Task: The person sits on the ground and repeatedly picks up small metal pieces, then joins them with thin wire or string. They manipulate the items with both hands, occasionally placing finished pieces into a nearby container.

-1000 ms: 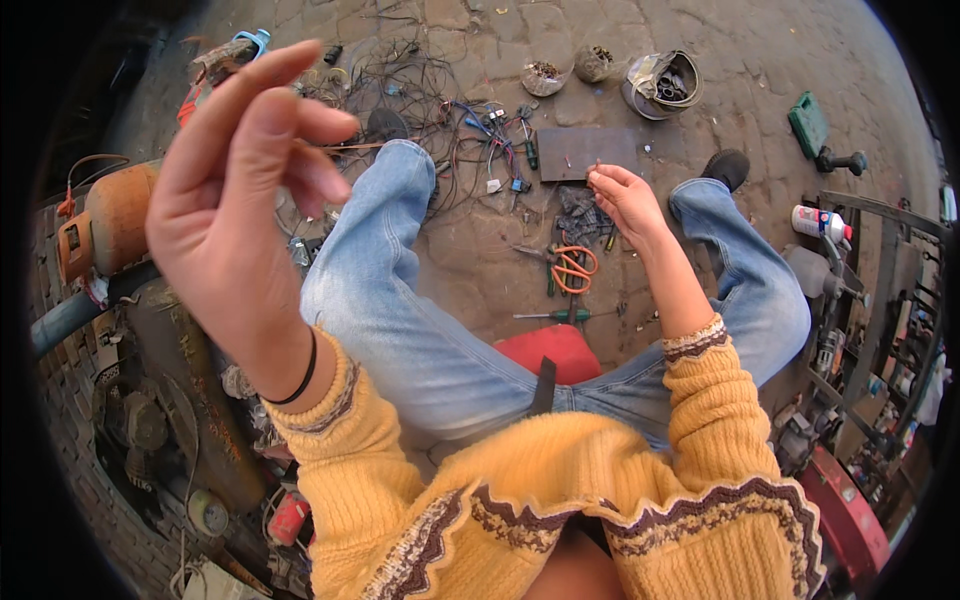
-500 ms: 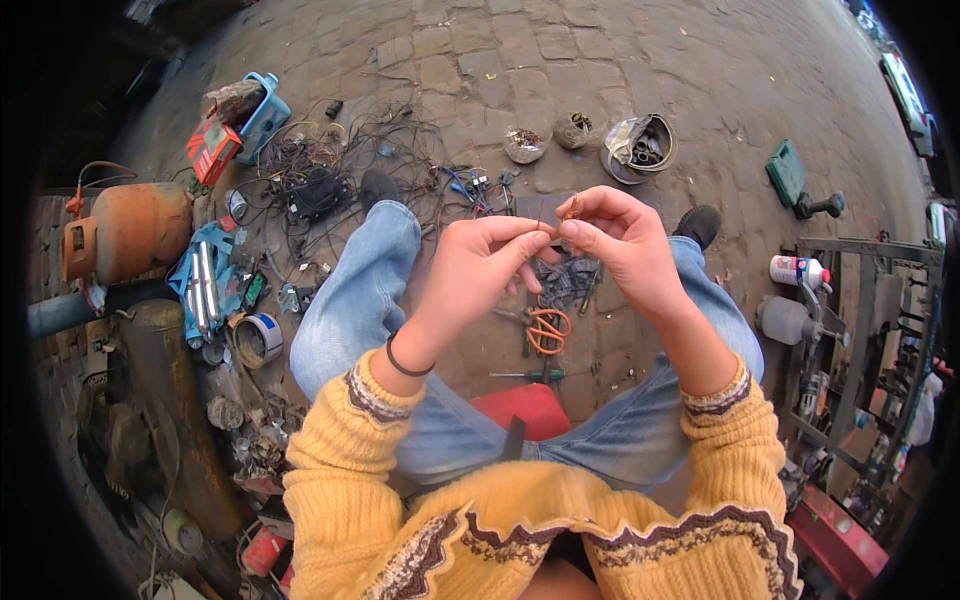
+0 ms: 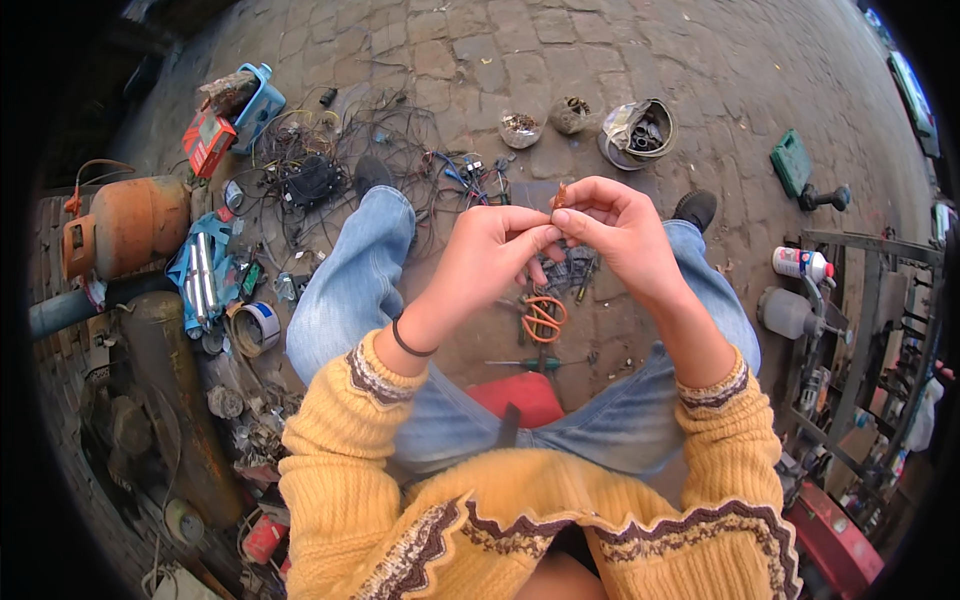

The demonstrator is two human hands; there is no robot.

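My left hand [image 3: 488, 252] and my right hand [image 3: 628, 238] meet fingertip to fingertip in front of me, above the ground between my knees. A small twisted bit of copper wire [image 3: 561, 196] stands up from the pinch of my right thumb and forefinger. My left thumb and forefinger are pressed together right beside it; whatever lies between them is too small to make out. Below my hands lie orange-handled pliers [image 3: 543, 318], a dark checked cloth [image 3: 572, 270] and a green-handled screwdriver [image 3: 538, 364].
A heap of tangled cables [image 3: 330, 175] spreads beyond my left foot. Ahead stand a small bowl of metal bits [image 3: 521, 130] and a bucket [image 3: 668, 128]. An orange gas cylinder [image 3: 140, 228] is at left, a metal rack [image 3: 868, 330] at right. Something red [image 3: 515, 398] sits between my thighs.
Both hands have shifted slightly, staying together at the fingertips. The copper wire now stands more upright above my right fingers. A thin strand seen above my left fingers no longer shows.
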